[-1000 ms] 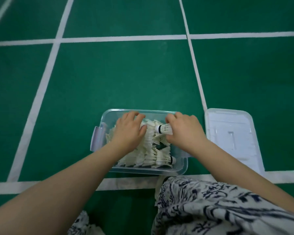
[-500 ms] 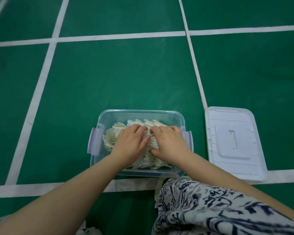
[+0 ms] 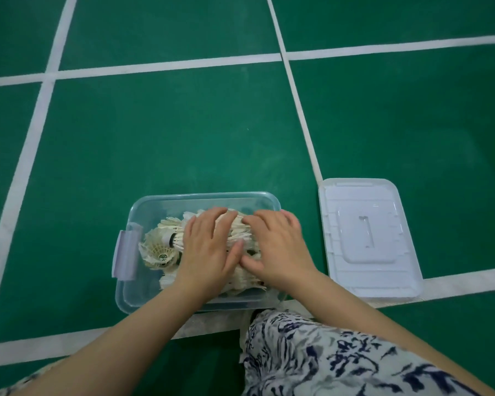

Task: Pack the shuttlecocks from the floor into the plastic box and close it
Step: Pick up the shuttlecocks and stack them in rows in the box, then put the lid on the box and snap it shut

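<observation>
Green court flooring (image 3: 183, 138) runs out in every direction, crossed by four white lines (image 3: 166, 65). One clear plastic box (image 3: 155, 202) sits on it just in front of the person's knee, its near edge touching the closest line. One pale latch (image 3: 125, 255) shows on the box's left end; the right end is hidden behind the wrist, so I can't tell about a second one.

Inside the box is a heap of white feathered shuttlecocks (image 3: 157, 248), lying on their sides and packed too closely to count. Two cork ends can be made out on the left side of the pile, and none are on the floor in view.

Both hands are down in the box on top of the feathers. The left hand (image 3: 209, 252) lies palm-down with fingers straight and a little spread. The right hand (image 3: 277, 247) lies flat beside it, fingers stretched forward and close together. The two thumbs meet in the middle. Neither hand is gripping anything; they press on the pile.

One white lid (image 3: 369, 238) lies flat on the floor just to the right of the box, apart from it, its near end over the same line. Blue-and-white patterned fabric (image 3: 326, 358) covers the knee at the bottom.
</observation>
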A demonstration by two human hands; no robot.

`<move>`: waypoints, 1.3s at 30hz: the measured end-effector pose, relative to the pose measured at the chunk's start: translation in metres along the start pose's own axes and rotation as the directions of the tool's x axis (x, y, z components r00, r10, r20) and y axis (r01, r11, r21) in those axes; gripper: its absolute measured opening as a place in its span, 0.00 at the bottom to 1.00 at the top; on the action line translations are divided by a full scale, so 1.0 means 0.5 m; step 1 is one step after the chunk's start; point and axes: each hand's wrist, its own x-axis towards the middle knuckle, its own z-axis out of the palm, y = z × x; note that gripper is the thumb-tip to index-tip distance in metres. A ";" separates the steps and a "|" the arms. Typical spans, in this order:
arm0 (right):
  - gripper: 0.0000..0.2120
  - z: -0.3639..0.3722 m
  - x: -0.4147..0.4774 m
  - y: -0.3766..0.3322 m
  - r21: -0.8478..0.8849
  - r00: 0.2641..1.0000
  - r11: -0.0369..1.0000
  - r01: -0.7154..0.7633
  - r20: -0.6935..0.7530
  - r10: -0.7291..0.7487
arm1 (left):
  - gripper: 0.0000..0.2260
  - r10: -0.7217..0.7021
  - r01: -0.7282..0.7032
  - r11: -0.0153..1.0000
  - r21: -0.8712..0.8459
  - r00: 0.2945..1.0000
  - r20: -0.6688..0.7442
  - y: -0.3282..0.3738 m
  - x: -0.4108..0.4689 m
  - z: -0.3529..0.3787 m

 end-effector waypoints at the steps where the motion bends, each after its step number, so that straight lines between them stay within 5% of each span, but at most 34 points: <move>1: 0.26 -0.009 -0.010 0.023 0.015 0.998 0.998 -0.055 -0.034 0.055 | 0.18 0.043 -0.044 0.999 -0.016 0.999 -0.006 0.023 0.010 0.007; 5: 0.24 -0.026 -0.057 0.148 0.074 0.938 0.946 -0.316 -0.127 0.323 | 0.15 0.250 -0.237 0.963 -0.127 0.964 0.095 0.143 0.064 0.060; 7: 0.20 -0.030 -0.081 0.222 0.087 0.884 0.892 -0.444 -0.117 0.452 | 0.17 0.273 -0.221 0.951 -0.214 0.928 0.255 0.216 0.085 0.095; 12: 0.18 -0.050 -0.167 0.409 -0.055 0.639 0.637 -0.769 -0.047 0.768 | 0.23 0.014 0.165 0.969 -0.186 0.710 0.704 0.311 0.086 0.213; 15: 0.23 -0.054 -0.217 0.483 -0.115 0.485 0.481 -0.869 -0.014 0.874 | 0.25 -0.131 0.369 0.918 -0.143 0.624 0.771 0.306 0.091 0.264; 18: 0.25 -0.044 -0.238 0.509 -0.115 0.415 0.411 -0.905 -0.014 0.910 | 0.25 -0.192 0.442 0.883 -0.156 0.644 0.740 0.303 0.103 0.284; 24: 0.22 -0.010 -0.222 0.511 -0.080 0.422 0.418 -0.905 -0.032 0.906 | 0.25 -0.344 0.642 0.733 -0.222 0.632 0.695 0.309 0.114 0.323; 29: 0.21 -0.013 -0.202 0.516 0.194 0.300 0.295 -0.936 -0.003 0.954 | 0.23 -0.497 0.787 0.569 -0.241 0.562 0.662 0.317 0.121 0.317; 32: 0.26 -0.026 -0.192 0.510 0.254 0.276 0.264 -0.930 0.010 0.961 | 0.19 -0.493 0.776 0.578 -0.252 0.578 0.650 0.325 0.141 0.305; 39: 0.25 -0.122 -0.114 0.446 0.371 0.405 0.392 -0.842 -0.045 0.913 | 0.13 -0.532 0.730 0.484 -0.482 0.683 0.501 0.328 0.174 0.206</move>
